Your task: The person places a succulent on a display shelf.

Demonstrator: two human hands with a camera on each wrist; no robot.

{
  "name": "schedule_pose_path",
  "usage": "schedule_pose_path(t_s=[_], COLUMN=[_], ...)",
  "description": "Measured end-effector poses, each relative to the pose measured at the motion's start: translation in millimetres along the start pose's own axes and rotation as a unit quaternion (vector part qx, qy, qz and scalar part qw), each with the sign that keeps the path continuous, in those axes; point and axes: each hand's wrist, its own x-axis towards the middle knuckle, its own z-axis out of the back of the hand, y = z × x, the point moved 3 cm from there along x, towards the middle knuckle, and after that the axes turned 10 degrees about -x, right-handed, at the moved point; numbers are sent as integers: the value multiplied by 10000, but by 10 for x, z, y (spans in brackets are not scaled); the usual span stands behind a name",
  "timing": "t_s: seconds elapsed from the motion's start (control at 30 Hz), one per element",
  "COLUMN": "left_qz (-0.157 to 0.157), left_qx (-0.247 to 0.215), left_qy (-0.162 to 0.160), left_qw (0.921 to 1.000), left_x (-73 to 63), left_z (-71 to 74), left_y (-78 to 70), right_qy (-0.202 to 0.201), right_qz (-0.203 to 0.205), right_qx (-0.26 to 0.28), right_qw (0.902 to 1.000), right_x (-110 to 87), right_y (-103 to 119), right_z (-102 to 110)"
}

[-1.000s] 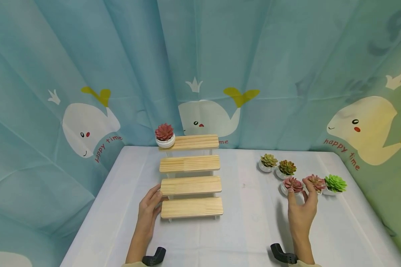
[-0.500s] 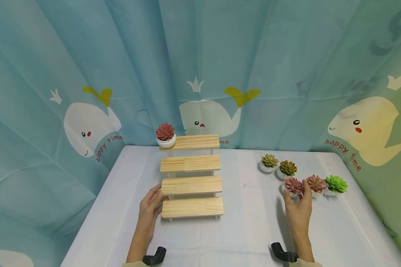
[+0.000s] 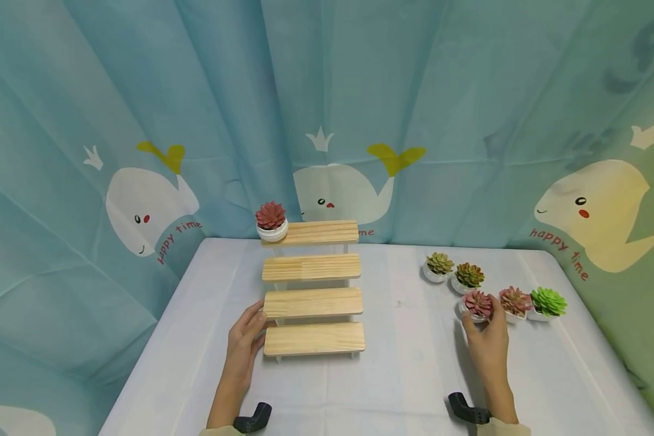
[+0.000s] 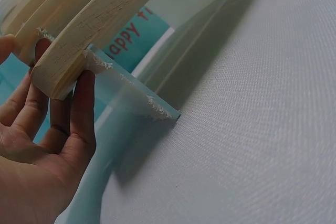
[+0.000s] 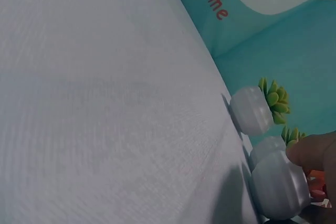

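Note:
My left hand (image 3: 242, 345) holds the left end of a four-tier wooden display stand (image 3: 313, 339). In the left wrist view its fingers (image 4: 81, 108) curl around the end of a wooden step above a clear side panel (image 4: 131, 85). My right hand (image 3: 488, 354) pinches a potted pink succulent (image 3: 476, 304) between thumb and finger. Its round white pot (image 5: 279, 188) shows in the right wrist view, with the thumb (image 5: 310, 149) at the rim and the other fingers mostly hidden. A red potted succulent (image 3: 271, 221) sits on the left end of the top step.
Behind the held plant stand a yellow-green succulent (image 3: 439, 264) and an olive-brown one (image 3: 469, 276). To its right are a reddish succulent (image 3: 515, 301) and a bright green one (image 3: 547, 302). White cloth covers the table (image 3: 403, 375); a whale-print curtain (image 3: 469, 91) hangs behind.
My right hand has shifted slightly left, and its thumb and finger have closed on the pink succulent's pot. The left hand stays on the stand.

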Motion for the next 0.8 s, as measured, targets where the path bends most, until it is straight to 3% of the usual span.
schedule_pose_path(t_s=[0.5, 0.8], left_qz=[50, -19], left_qx=[-45, 4], left_qy=[-49, -25], left_qw=[10000, 10000], left_x=[24, 7], left_z=[10, 4], left_y=[48, 8], right_qy=[-297, -145], right_qz=[70, 5], right_qx=[-281, -263], right_qw=[9991, 9996], right_x=[48, 21], right_y=[-79, -79], right_z=[-31, 26])
